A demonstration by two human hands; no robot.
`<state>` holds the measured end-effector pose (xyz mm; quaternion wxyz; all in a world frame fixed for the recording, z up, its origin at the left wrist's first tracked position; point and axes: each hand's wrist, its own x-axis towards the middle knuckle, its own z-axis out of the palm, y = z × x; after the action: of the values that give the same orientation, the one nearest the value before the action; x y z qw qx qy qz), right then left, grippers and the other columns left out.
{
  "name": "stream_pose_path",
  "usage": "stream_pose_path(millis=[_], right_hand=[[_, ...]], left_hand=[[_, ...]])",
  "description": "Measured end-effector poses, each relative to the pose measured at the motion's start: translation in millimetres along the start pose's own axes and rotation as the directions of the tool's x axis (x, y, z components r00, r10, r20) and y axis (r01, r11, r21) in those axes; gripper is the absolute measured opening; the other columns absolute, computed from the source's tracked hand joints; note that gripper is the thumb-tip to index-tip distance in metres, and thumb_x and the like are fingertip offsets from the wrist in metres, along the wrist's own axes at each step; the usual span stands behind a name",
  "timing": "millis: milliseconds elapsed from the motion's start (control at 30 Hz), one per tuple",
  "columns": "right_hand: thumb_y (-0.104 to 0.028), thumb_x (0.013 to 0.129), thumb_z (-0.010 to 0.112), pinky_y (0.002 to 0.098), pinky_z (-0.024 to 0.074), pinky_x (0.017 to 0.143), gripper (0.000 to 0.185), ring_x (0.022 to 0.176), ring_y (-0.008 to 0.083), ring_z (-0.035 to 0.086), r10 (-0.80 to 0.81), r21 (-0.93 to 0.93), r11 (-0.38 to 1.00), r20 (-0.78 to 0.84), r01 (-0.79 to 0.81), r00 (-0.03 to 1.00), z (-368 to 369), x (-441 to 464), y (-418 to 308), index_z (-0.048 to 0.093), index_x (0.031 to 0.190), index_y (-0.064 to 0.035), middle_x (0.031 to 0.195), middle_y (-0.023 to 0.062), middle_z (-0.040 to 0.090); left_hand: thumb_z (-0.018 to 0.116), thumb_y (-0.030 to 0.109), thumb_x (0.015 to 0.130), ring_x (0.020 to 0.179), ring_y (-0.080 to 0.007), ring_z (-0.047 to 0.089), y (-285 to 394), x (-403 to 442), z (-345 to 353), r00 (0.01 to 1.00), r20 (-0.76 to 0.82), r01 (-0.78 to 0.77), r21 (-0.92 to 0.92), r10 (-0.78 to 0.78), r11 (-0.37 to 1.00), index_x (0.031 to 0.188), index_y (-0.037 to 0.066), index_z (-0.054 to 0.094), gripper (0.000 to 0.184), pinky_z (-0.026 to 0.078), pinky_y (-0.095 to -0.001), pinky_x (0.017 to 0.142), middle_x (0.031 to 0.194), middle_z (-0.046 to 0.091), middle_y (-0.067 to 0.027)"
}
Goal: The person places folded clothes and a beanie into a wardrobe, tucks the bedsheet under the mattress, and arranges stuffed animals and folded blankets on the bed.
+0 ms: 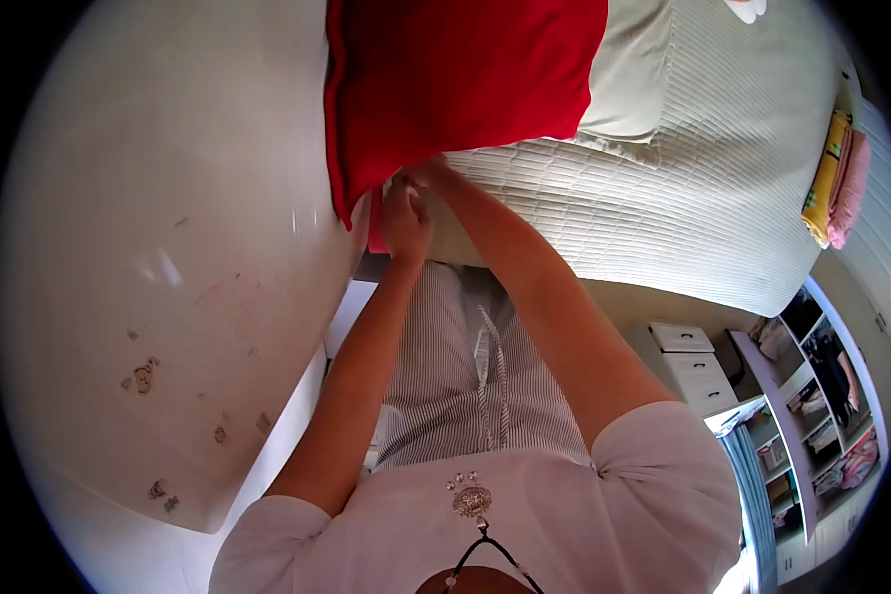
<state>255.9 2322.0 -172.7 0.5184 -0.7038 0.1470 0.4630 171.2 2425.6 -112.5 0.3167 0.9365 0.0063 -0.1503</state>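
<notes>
Both of my hands meet at the lower edge of a red pillow [465, 74], which lies on a bed with a pale quilted cover [604, 218]. My left hand [404, 216] is closed, its fingers bent near the pillow's lower left corner; what it grips, if anything, is too small to make out. Just above and right of it, my right hand [428, 170] reaches to the pillow's edge, its fingers mostly hidden. Some red fabric [376, 223] shows beside my left hand. A pale pillow [629, 74] lies partly under the red one.
A glossy white panel [168, 247] with small marks rises along the left. Folded yellow cloth [824, 178] and pink cloth [849, 188] sit at the bed's far right. White drawers [698, 368] and open shelves [812, 396] with clothes stand at the lower right.
</notes>
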Motion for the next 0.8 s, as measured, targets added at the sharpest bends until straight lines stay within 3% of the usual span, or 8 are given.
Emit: stream_pose_path(millis=[100,200,400,500,600,700,733,800], right_hand=[[-0.02,0.074,0.062,0.0318,0.0489,0.069,0.041,0.078,0.0199,0.061,0.087,0.279,0.952,0.137,-0.123,0.987,5,0,0,0.058,0.111,-0.0047,0.095,0.0111,0.061],[-0.012,0.07,0.062,0.0312,0.0484,0.069,0.038,0.081,0.0199,0.059,-0.072,0.253,0.964,-0.026,0.076,0.997,48,39,61,0.057,0.107,-0.0008,0.092,0.0095,0.059],[-0.005,0.07,0.062,0.0319,0.0472,0.078,0.041,0.093,0.0207,0.056,-0.129,0.357,0.899,-0.336,0.252,0.933,90,-35,113,0.055,0.11,0.0016,0.1,0.0097,0.058],[-0.008,0.072,0.062,0.0318,0.0468,0.08,0.042,0.095,0.0201,0.056,0.005,0.528,0.845,-0.165,0.083,0.986,69,-122,114,0.055,0.113,-0.0008,0.103,0.0103,0.058],[-0.012,0.075,0.062,0.0313,0.0466,0.079,0.038,0.094,0.0198,0.056,-0.05,0.373,0.922,-0.143,0.1,0.989,64,-145,169,0.057,0.113,-0.0043,0.102,0.0085,0.059],[-0.018,0.078,0.061,0.0298,0.0457,0.078,0.035,0.093,0.0177,0.055,0.075,0.325,0.944,-0.073,-0.047,0.995,29,-192,165,0.058,0.11,-0.0055,0.1,0.005,0.059],[-0.021,0.079,0.062,0.0299,0.0454,0.078,0.036,0.093,0.0172,0.055,0.067,0.32,0.946,-0.049,-0.048,0.997,20,-199,170,0.057,0.111,-0.0056,0.101,0.0047,0.059],[-0.026,0.081,0.063,0.0301,0.0449,0.078,0.038,0.094,0.016,0.054,0.046,0.308,0.95,0.001,-0.044,0.999,6,-203,175,0.057,0.112,-0.0059,0.104,0.004,0.058]], left_hand=[[0.056,0.017,0.082,0.099,-0.0359,0.056,-32,-21,36,0.931,0.324,0.164,0.038,-0.167,0.986,0.099,0.006,0.059,0.021,0.045,-0.0456,0.082,0.098,0.059,-0.0169],[0.06,0.023,0.078,0.105,-0.0352,0.055,-34,-28,43,0.873,0.443,0.133,0.189,-0.205,0.973,0.105,0.008,0.058,0.031,0.045,-0.0453,0.087,0.108,0.056,-0.0165],[0.066,0.028,0.074,0.119,-0.0319,0.048,-43,-30,40,0.874,0.359,0.078,0.562,-0.328,0.823,0.118,0.008,0.051,0.051,0.043,-0.0439,0.097,0.125,0.047,-0.0135],[0.066,0.031,0.075,0.121,-0.0348,0.044,-47,-40,39,0.842,0.148,0.339,0.603,-0.519,0.722,0.125,0.005,0.042,0.062,0.041,-0.0442,0.099,0.124,0.047,-0.0164],[0.069,0.033,0.073,0.117,-0.0365,0.046,-42,-59,59,0.692,-0.2,0.72,0.255,-0.693,0.645,0.126,0.003,0.038,0.069,0.041,-0.0439,0.099,0.126,0.044,-0.0197],[0.072,0.051,0.069,0.117,-0.0364,0.046,-45,-74,90,0.431,-0.268,0.888,-0.045,-0.862,0.458,0.134,0.003,0.028,0.092,0.041,-0.0447,0.098,0.131,0.039,-0.022],[0.072,0.056,0.068,0.117,-0.0367,0.046,-37,-78,92,0.336,-0.276,0.907,-0.165,-0.901,0.388,0.137,0.004,0.025,0.099,0.041,-0.045,0.098,0.132,0.039,-0.022],[0.072,0.065,0.065,0.121,-0.0372,0.045,-32,-79,86,0.152,0.046,0.895,-0.429,-0.987,0.118,0.144,0.006,0.014,0.115,0.04,-0.0509,0.096,0.133,0.042,-0.0217]])
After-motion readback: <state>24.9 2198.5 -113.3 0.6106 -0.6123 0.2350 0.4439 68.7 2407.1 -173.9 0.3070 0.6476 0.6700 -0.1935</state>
